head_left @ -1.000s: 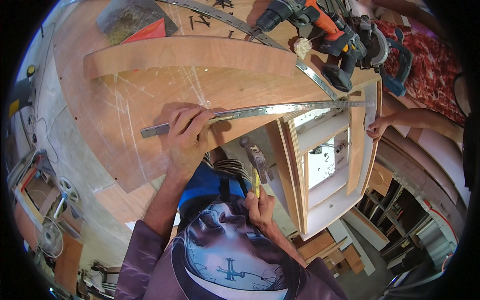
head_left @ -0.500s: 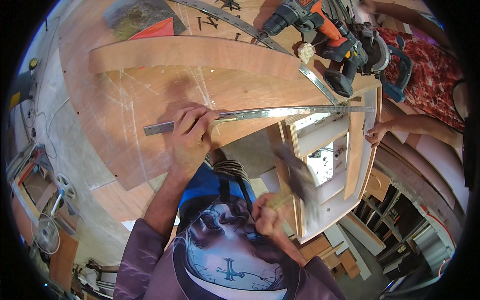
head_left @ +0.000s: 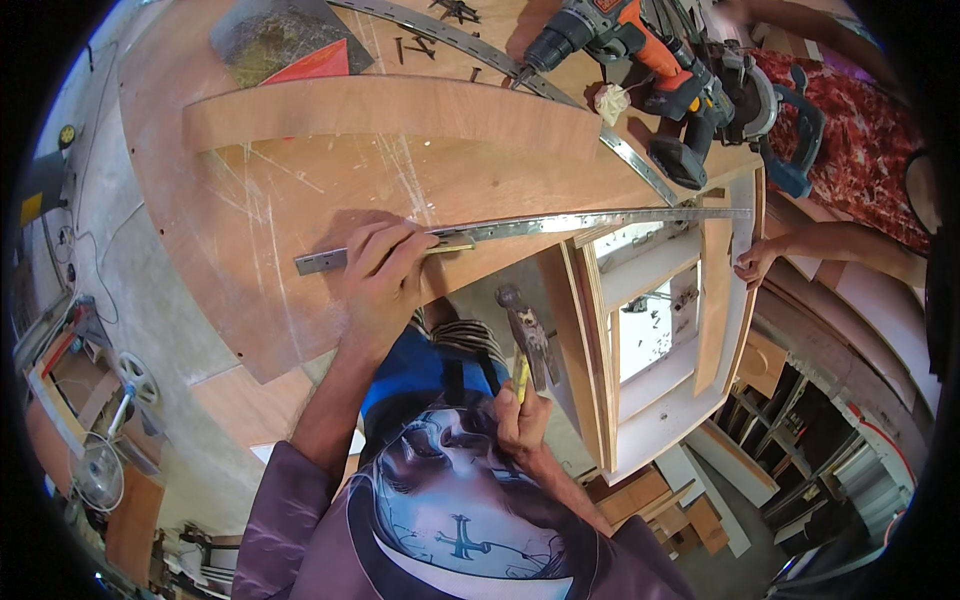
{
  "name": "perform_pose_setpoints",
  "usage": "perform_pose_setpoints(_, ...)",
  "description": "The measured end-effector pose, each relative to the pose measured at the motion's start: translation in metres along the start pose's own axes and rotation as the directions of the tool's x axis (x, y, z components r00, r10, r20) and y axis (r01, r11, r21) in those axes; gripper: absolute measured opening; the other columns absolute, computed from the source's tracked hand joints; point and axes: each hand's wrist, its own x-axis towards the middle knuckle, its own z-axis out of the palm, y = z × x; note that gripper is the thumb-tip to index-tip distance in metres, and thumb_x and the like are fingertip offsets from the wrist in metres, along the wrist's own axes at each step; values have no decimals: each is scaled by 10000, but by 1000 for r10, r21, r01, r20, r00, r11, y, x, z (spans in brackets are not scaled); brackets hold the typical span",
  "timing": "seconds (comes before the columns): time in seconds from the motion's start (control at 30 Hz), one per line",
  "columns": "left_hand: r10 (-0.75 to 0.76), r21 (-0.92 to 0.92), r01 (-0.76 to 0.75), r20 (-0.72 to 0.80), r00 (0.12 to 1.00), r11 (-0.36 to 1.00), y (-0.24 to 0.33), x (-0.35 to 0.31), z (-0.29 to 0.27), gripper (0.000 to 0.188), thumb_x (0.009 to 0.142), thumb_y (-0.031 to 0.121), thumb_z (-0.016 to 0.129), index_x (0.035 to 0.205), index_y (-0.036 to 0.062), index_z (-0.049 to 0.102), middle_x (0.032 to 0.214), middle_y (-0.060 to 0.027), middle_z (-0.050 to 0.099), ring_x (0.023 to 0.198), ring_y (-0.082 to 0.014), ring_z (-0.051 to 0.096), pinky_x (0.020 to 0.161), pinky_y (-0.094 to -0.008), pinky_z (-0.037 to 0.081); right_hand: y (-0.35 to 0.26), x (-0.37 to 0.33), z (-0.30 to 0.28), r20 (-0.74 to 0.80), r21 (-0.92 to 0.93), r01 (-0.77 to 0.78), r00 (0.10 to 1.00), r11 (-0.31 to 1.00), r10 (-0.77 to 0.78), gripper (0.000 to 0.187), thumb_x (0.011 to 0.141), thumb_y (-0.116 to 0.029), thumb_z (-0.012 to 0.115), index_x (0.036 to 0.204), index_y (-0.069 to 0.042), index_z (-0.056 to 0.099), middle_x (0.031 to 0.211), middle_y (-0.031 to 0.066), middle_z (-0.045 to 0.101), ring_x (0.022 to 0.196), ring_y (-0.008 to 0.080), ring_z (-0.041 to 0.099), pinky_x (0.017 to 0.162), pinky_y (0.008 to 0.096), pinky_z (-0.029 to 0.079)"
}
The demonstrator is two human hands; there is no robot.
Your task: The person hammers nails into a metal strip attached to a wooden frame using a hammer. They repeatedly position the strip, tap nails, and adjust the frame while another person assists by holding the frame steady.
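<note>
Cabinet framing of pale wood with white inner faces point(head_left: 668, 425) holds 1 upright brown board point(head_left: 711, 310); dark bits show through its opening. Long silver slotted metal strip point(head_left: 590, 218) runs from the tan wooden tabletop point(head_left: 320, 190), past its near edge, to over the framing's far end. The left hand point(head_left: 385, 265) grasps the strip with curled fingers. The right hand point(head_left: 522, 418) is clenched around a yellow-handled, worn-headed hammer point(head_left: 535, 345), in view against the gap between tabletop and framing. A co-worker's hand point(head_left: 756, 262) touches the framing's right wall.
</note>
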Motion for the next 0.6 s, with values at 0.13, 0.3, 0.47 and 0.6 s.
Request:
perform_pose_setpoints(0.13,-39,31,39,10,999,999,-5,-4,-16,381,720,-65,835,1066,93,816,1073,-75,743,1087,-320,679,962,-440,558,11,-7,-7,70,-5,-79,994,997,79,288,1101,-283,647,982,-21,635,629,151,589,541,301,666,551,409,519)
perform_pose_setpoints(0.3,-56,35,57,-22,998,998,-6,-4,-13,365,730,-57,833,1063,94,815,1059,-75,739,1078,-320,676,978,-449,536,15,-5,-3,76,-42,2,997,999,1,269,1095,-272,656,986,-27,629,656,165,605,562,339,671,557,419,518)
perform_pose_setpoints(0.47,-37,42,38,-18,999,998,-6,-4,-11,396,733,-62,832,1091,108,809,1065,-65,728,1067,-309,675,966,-453,512,9,-4,-2,119,13,-51,992,999,49,250,1090,-249,659,989,-23,629,661,169,609,569,358,672,557,425,517)
perform_pose_setpoints(0.6,-31,51,31,-6,999,998,-7,-6,-11,382,743,-37,852,1092,112,807,1068,-53,724,1064,-295,675,958,-447,496,1,2,-2,113,35,-58,992,998,54,248,1092,-243,655,988,-20,628,653,158,608,563,345,668,553,415,511)
